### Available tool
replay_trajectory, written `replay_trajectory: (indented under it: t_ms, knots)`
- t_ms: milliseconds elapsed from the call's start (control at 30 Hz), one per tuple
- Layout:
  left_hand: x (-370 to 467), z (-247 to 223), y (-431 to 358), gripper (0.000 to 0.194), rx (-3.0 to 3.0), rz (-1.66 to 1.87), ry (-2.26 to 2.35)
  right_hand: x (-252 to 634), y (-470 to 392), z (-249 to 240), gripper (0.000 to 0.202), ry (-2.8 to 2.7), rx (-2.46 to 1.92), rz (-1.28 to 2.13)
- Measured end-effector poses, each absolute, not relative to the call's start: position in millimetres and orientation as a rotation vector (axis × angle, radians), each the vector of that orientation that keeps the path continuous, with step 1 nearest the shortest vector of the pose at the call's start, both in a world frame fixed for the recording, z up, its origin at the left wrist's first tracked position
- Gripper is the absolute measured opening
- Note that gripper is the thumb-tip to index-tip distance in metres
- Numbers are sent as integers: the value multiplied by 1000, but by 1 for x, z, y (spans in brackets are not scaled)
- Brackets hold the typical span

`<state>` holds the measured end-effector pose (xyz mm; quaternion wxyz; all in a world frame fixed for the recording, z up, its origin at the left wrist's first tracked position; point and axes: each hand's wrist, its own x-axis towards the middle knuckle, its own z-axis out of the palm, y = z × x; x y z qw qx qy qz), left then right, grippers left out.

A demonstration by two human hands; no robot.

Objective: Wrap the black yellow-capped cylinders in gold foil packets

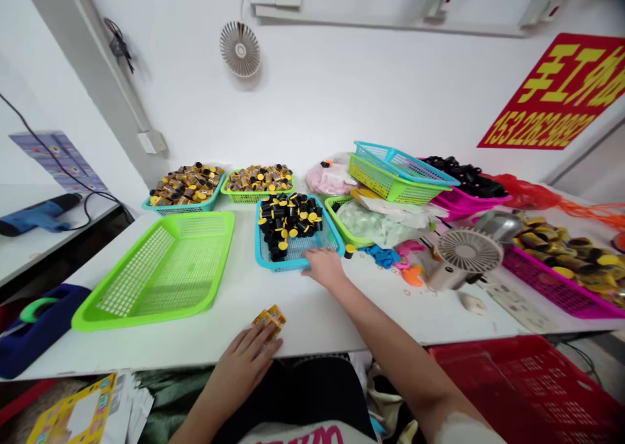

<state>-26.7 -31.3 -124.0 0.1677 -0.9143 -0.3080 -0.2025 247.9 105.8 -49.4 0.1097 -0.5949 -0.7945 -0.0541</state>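
My right hand [325, 266] reaches forward, its fingers curled over the near right rim of a blue plastic basket [297, 262]. Inside the basket is a heap of small black cylinders with yellow caps [288, 217]. Close to the table's front edge, my left hand [247, 353] lies with fingers stretched out and touching a small stack of yellow printed pieces [275, 316]. The fingers partly cover that stack. One yellow-capped cylinder [349, 251] stands outside the basket, just right of my right hand.
A large green basket [225, 262] sits left. Behind are two baskets of wrapped cylinders [188, 183] [261, 178]. To the right are stacked baskets [390, 185], a small fan [466, 255] and a magenta basket [561, 288]. A tape dispenser [46, 327] occupies the left edge.
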Motion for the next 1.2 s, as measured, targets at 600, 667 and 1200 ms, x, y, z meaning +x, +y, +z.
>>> replay_trajectory:
  t_ms: [600,667,1200]
  knots:
    - [-75,-115,-1,25,-2632,-1049,-987,242,86,-108,29,-2212,-1722,-556]
    - [-75,-116,-3,25,-2659,-1014,-1035,240,85,-107,26,-2205,-1759,-518]
    - [-18,-127,-29,49,-2631,-508,-1175,243,117,-30,37,-2460,-1816,164]
